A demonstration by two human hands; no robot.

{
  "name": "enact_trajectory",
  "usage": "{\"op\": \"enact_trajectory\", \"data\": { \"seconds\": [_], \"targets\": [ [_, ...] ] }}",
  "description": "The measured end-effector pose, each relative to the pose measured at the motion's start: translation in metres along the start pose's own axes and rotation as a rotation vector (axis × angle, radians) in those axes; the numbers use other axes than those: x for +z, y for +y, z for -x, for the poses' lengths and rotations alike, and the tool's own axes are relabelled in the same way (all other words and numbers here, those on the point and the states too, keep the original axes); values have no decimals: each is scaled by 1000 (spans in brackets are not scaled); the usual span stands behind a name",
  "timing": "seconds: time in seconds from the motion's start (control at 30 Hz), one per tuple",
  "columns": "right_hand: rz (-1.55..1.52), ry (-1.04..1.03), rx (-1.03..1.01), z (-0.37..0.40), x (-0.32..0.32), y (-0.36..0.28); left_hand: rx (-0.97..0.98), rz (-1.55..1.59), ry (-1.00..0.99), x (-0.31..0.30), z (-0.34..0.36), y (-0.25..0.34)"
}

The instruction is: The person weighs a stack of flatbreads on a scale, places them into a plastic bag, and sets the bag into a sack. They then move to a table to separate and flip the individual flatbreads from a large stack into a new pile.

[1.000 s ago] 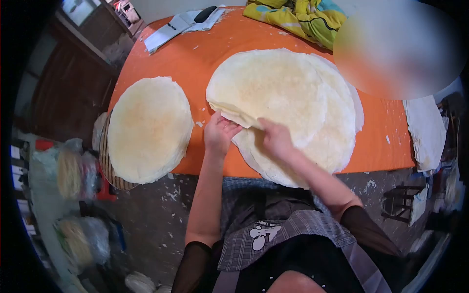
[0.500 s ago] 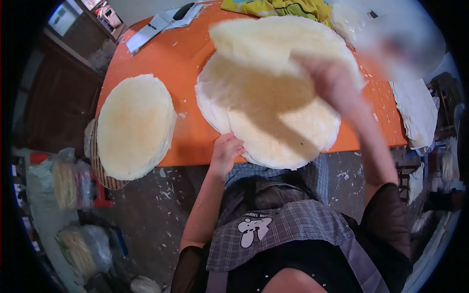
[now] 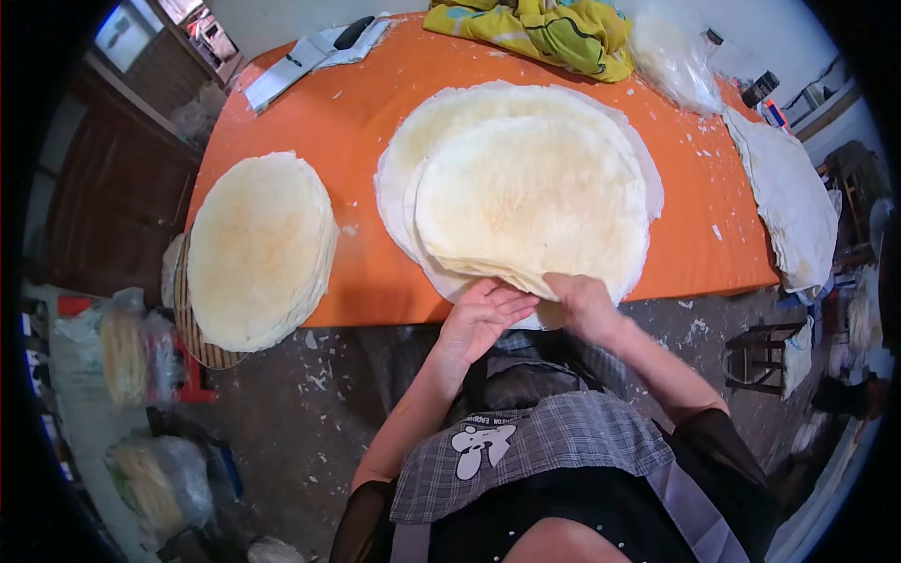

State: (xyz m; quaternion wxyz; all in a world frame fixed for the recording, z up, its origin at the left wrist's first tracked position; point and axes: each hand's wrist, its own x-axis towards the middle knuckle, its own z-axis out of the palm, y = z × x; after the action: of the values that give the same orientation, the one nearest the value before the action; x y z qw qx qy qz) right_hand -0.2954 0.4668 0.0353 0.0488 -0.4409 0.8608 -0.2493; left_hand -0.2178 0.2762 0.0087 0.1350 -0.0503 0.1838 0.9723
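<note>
Large, thin round flatbreads [image 3: 530, 188] lie stacked in the middle of the orange table, the upper sheets set off from the wider ones beneath. Along the near rim, my right hand [image 3: 587, 305] is closed on the folded-up edge of the top flatbread; its fingertips are partly hidden. My left hand [image 3: 483, 319] is palm up beside it, fingers stretched out and touching the underside of the same edge. Further left rests a second, thick flatbread stack [image 3: 261, 249], partly on a slatted round board [image 3: 192, 314] that juts past the table edge.
At the back of the orange table [image 3: 357, 122] lie a black-handled knife [image 3: 354, 33] on paper, a yellow cloth [image 3: 535, 33] and a clear plastic bag [image 3: 671, 61]. A whitish cloth [image 3: 784, 202] hangs over the right side. A stool [image 3: 758, 358] stands on the floor.
The flatbread sheet that my right hand held raised at the back now lies flat on the stack. My right hand has come down to the near edge; my left hand has shifted right and turned palm up.
</note>
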Motion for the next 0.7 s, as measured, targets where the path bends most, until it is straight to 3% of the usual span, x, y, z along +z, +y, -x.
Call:
{"op": "enact_trajectory", "data": {
  "seconds": [0.07, 0.1, 0.13, 0.17, 0.2, 0.23, 0.33, 0.37, 0.4, 0.43, 0.47, 0.53, 0.57, 0.6, 0.63, 0.67, 0.7],
  "targets": [
    [-200, -99, 220, -34, -44, -4, 36, -217, 305, -7, 1, 0],
    [45, -18, 79, -48, -49, 47, 50, -326, 461, -14, 4, -2],
    [-83, 106, 191, -66, -95, 39, 139, -400, 539, -30, 9, -6],
    [87, 153, 159, -86, -145, 8, 212, -487, 580, -46, 16, -8],
    [440, 294, -3, -96, -169, 21, 285, -575, 615, -60, 22, -7],
    [463, 386, -32, -101, -192, 4, 365, -662, 645, -67, 23, -5],
    [499, 546, -186, -104, -198, -25, 333, -645, 896, -41, 31, 7],
    [504, 580, -250, -100, -193, -33, 265, -547, 778, -39, 33, 10],
    [627, 499, -261, -96, -177, -32, 203, -448, 660, -39, 32, 15],
    [562, 435, -305, -89, -152, -25, 140, -350, 542, -39, 32, 19],
    [575, 338, -252, -83, -121, -21, 138, -347, 530, -40, 32, 21],
    [386, 264, -259, -60, -38, 5, 132, -343, 506, -43, 32, 22],
    [105, 172, -121, -43, -3, 5, 159, -228, 444, -35, 32, 22],
    [133, 165, -236, -27, 29, 7, 186, -114, 381, -19, 31, 22],
    [-22, -119, 52, -20, 30, -23, 214, -1, 317, -9, 29, 20],
    [182, 79, -108, -9, 53, -25, 257, -2, 306, -6, 25, 16],
    [45, 146, -91, -5, 57, -35, 295, -5, 294, -3, 22, 12]
  ]
}}
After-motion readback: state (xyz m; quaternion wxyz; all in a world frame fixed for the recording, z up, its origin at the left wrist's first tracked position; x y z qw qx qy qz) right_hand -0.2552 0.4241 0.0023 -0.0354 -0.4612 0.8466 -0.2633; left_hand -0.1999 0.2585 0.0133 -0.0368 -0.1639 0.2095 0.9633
